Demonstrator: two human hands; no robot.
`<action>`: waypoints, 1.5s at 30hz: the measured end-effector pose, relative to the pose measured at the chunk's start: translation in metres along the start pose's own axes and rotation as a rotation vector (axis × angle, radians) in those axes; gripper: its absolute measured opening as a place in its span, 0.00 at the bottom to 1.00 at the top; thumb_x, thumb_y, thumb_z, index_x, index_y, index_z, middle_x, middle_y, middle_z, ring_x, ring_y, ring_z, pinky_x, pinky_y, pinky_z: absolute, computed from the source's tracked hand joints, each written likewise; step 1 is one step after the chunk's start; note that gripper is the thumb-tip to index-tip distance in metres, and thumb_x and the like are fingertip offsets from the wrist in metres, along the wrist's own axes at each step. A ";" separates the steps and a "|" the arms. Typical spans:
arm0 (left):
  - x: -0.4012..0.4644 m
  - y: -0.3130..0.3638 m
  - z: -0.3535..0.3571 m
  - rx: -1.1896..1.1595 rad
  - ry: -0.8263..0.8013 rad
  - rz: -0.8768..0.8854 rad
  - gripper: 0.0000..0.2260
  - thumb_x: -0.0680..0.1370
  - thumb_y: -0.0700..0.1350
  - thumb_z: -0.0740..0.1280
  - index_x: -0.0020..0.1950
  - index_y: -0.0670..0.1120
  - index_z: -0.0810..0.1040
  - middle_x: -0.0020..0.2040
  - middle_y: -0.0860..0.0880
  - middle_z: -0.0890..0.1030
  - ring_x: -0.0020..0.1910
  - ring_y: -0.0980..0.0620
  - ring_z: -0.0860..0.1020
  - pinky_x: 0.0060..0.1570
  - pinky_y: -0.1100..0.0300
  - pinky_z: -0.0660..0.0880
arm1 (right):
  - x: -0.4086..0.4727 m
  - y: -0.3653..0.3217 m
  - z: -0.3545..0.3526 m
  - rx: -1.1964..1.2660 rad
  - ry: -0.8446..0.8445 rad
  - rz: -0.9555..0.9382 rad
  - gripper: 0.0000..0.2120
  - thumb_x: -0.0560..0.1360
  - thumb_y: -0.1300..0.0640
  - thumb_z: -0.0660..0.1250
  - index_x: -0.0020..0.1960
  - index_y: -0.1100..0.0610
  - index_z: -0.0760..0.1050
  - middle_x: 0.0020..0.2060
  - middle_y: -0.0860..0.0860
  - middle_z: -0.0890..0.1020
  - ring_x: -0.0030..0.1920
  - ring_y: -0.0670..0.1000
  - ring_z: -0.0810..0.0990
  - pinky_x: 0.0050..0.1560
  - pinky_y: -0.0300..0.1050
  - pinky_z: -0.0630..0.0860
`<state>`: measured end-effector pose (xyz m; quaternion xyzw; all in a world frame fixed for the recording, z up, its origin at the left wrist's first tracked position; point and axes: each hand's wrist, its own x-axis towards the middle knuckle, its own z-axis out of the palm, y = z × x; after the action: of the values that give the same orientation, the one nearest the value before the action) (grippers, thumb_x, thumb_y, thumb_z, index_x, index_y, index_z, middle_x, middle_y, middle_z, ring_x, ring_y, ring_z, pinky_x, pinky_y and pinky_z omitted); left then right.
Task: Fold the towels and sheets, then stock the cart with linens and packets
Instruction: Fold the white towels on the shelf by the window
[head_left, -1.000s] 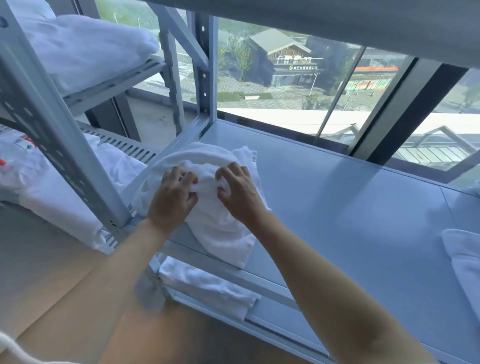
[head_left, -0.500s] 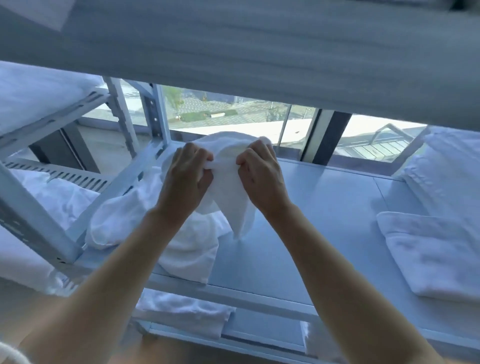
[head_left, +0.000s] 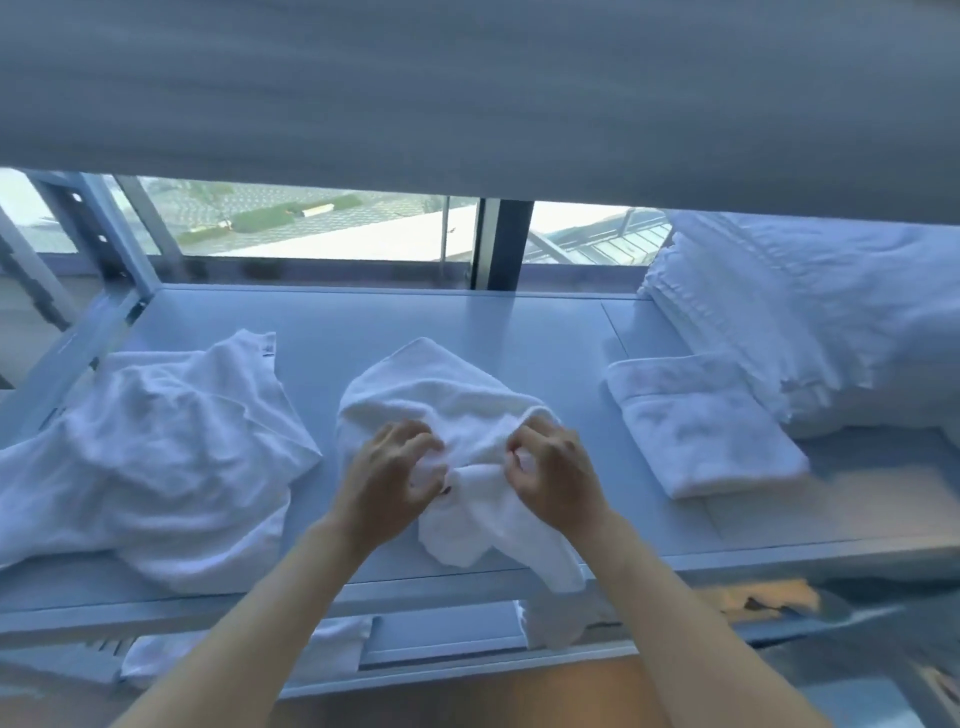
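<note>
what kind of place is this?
Likely a hotel linen storeroom: metal shelving by a window, a folded towel beside stacked white linens, and a loose towel gripped in both hands.

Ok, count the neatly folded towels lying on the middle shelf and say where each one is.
1: the folded towel right of centre, beside the linen stack. The middle towel, gripped by the left hand and right hand, and the left towel are crumpled. The stack may hide more.
</note>
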<state>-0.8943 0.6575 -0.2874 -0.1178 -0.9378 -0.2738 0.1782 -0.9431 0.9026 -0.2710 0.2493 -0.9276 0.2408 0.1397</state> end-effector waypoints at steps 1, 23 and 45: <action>0.002 -0.001 0.001 0.011 0.000 -0.037 0.17 0.73 0.54 0.72 0.58 0.48 0.82 0.61 0.49 0.79 0.59 0.44 0.77 0.56 0.50 0.77 | 0.001 0.003 -0.002 0.006 0.051 0.029 0.03 0.72 0.59 0.68 0.45 0.53 0.77 0.46 0.46 0.77 0.49 0.53 0.77 0.49 0.51 0.74; -0.011 -0.005 -0.022 0.229 -0.225 -0.383 0.28 0.76 0.55 0.72 0.75 0.53 0.72 0.74 0.48 0.70 0.69 0.42 0.71 0.66 0.46 0.72 | -0.005 0.006 0.053 0.032 -0.386 -0.337 0.25 0.73 0.43 0.64 0.68 0.46 0.75 0.74 0.49 0.73 0.73 0.53 0.70 0.71 0.53 0.66; 0.059 0.014 -0.068 0.131 0.621 0.045 0.03 0.80 0.36 0.67 0.53 0.42 0.76 0.53 0.42 0.74 0.54 0.42 0.74 0.60 0.57 0.69 | 0.050 -0.007 -0.044 -0.025 0.615 -0.209 0.15 0.82 0.64 0.58 0.62 0.52 0.78 0.58 0.51 0.76 0.55 0.56 0.75 0.56 0.47 0.69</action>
<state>-0.9253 0.6390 -0.2036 -0.0373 -0.8512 -0.2320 0.4693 -0.9751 0.9006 -0.2118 0.2569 -0.8141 0.2779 0.4404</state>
